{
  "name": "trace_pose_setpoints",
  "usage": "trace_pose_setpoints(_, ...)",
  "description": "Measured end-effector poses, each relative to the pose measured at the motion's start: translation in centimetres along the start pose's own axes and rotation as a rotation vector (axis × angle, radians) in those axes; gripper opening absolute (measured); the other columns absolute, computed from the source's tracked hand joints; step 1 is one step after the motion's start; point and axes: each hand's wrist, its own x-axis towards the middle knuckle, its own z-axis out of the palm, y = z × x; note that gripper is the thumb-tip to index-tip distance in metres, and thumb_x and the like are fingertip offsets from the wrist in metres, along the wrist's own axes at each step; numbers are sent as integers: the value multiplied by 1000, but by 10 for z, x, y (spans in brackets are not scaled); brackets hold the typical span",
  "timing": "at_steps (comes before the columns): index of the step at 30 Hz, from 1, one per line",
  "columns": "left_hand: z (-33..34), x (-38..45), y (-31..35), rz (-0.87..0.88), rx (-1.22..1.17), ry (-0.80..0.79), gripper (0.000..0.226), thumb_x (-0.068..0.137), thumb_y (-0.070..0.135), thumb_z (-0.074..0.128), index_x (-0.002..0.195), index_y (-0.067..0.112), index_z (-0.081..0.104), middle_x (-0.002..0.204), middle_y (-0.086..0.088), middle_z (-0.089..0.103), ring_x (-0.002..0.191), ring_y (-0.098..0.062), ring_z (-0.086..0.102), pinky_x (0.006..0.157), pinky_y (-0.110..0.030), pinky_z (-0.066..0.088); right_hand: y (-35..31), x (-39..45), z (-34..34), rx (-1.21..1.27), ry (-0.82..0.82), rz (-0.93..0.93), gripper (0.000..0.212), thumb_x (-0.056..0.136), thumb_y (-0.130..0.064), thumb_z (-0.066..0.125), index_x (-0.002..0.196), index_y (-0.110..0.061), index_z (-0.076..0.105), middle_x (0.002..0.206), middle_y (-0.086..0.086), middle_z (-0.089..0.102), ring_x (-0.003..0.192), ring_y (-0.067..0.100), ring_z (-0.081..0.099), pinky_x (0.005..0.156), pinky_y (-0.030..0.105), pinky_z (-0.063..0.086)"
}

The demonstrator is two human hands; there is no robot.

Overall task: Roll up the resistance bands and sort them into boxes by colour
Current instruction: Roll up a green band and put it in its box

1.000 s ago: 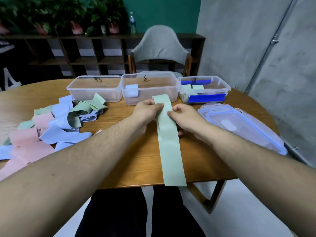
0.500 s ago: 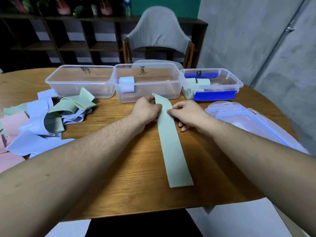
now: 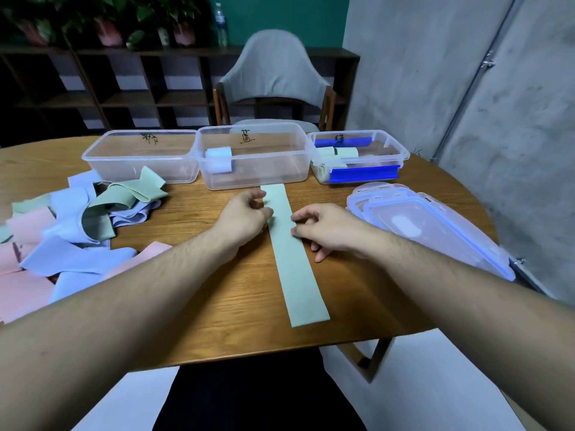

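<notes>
Head view: green band (image 3: 294, 256) flat, long axis pointing toward boxes (image 3: 253, 157).

From my remote station I saw a round wooden table (image 3: 217, 306) with a warm grain. Behind it stood a chair (image 3: 273, 73) with a grey upholstered back and wooden arms. A dark wooden shelf unit (image 3: 124, 88) ran along the far wall, and potted plants (image 3: 105, 23) and a water bottle (image 3: 220, 24) stood on top of it. The wall behind was dark green (image 3: 280, 14). On the right was a grey concrete wall (image 3: 420, 73) with a metal pipe (image 3: 476, 88) going down it diagonally. The floor (image 3: 435, 384) was pale.
</notes>
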Motion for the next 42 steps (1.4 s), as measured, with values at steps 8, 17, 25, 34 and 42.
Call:
trace_pose_setpoints(8, 0, -51, -16, 288, 339, -172, 14, 90, 23, 67, 98, 34, 68, 108, 1, 63, 101, -8, 56, 97, -25, 42, 16, -40, 1, -39, 20, -107, 20, 94, -17, 64, 114, -19, 67, 69, -3, 56, 55, 8, 55, 57, 27, 55)
trace_pose_setpoints(17, -7, -108, -24, 488, 527, -230, 27, 89, 44, 67, 114, 36, 66, 108, 16, 48, 94, 1, 52, 83, -18, 38, 39, -80, 5, -220, 29, -276, 19, 94, -21, 64, 112, -24, 69, 79, -11, 57, 63, -2, 48, 71, 18, 43)
trace_pose_setpoints(25, -8, -139, -29, 598, 765, -226, 69, 82, 78, 39, 134, 35, 58, 122, 12, 46, 111, -10, 54, 98, -38, 46, 62, -109, 11, -303, 140, -418, 30, 94, -31, 65, 124, -30, 66, 98, -14, 53, 78, 1, 52, 78, 16, 43)
trace_pose_setpoints(34, -3, -153, -35, 705, 863, -154, 53, 93, 64, 35, 130, 36, 61, 114, 10, 51, 98, -18, 59, 86, -40, 51, 61, -133, 23, -502, 149, -496, 38, 97, -45, 55, 134, -35, 59, 112, -18, 50, 106, 1, 46, 94, 22, 35)
trace_pose_setpoints(42, -1, -165, -29, 775, 866, -53, 40, 93, 58, 43, 117, 35, 66, 110, 14, 61, 94, -11, 66, 70, -28, 54, 56, -140, 25, -538, 136, -571, 32, 96, -37, 60, 127, -31, 66, 104, -16, 54, 98, -1, 47, 80, 9, 33)
